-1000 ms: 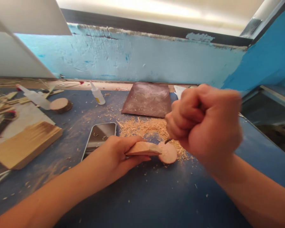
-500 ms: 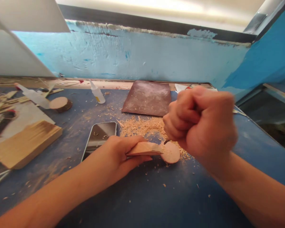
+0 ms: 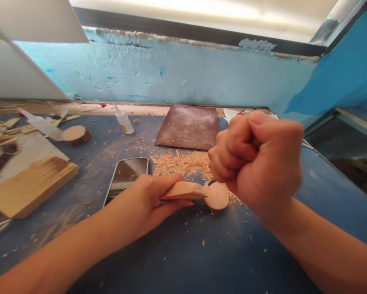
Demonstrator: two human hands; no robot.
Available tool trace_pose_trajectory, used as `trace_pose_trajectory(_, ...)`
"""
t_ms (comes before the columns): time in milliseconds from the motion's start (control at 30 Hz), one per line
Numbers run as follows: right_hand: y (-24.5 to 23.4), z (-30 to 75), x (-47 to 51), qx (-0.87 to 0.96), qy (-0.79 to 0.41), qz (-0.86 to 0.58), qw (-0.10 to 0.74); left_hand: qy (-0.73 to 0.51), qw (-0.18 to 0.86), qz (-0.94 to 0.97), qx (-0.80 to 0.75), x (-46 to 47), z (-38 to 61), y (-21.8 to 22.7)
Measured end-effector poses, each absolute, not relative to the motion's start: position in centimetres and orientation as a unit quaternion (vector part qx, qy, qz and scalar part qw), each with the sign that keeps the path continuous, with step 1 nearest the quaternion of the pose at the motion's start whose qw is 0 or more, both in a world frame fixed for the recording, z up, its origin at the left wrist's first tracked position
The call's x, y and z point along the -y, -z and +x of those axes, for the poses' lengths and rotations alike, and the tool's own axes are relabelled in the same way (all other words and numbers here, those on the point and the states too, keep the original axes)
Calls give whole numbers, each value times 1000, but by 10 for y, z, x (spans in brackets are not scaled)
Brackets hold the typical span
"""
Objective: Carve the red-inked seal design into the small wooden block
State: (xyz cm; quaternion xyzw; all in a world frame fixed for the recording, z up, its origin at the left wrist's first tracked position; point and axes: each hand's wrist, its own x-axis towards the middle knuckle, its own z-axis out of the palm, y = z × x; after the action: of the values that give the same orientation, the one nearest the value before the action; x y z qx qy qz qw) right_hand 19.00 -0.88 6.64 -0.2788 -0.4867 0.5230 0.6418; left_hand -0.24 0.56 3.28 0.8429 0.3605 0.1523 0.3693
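Note:
My left hand (image 3: 151,196) is closed on the handle end of a pale wooden spoon-shaped piece (image 3: 198,192) that lies on the blue table (image 3: 183,253). Its round end points right. My right hand (image 3: 256,159) is a tight fist above that round end, gripping a small carving tool. Only the tool's dark tip (image 3: 212,182) shows below the fist, touching the wood. A heap of wood shavings (image 3: 186,161) lies just behind the piece.
A phone (image 3: 125,175) lies face up left of my left hand. Behind are a brown sheet (image 3: 187,126), a small glue bottle (image 3: 123,120), a round wood slice (image 3: 76,134) and a wooden block (image 3: 30,183). A blue wall runs along the back.
My right fist has shifted slightly left and down over the round end. The wooden piece and my left hand have stayed almost still.

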Motion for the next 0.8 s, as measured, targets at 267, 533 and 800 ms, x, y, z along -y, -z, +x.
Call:
trace_pose_trajectory(267,-68,191,7,483,-534,-277,636,-136,382,838,-366,-3,-2,-33)
trace_pose_trajectory(533,-64,192,7,519,-524,-278,615,-145,398,832,-359,-4,-3,-30)
trace_pose_trajectory(800,-63,195,3,513,-545,-269,607,-140,394,836,-356,-6,-3,-30)
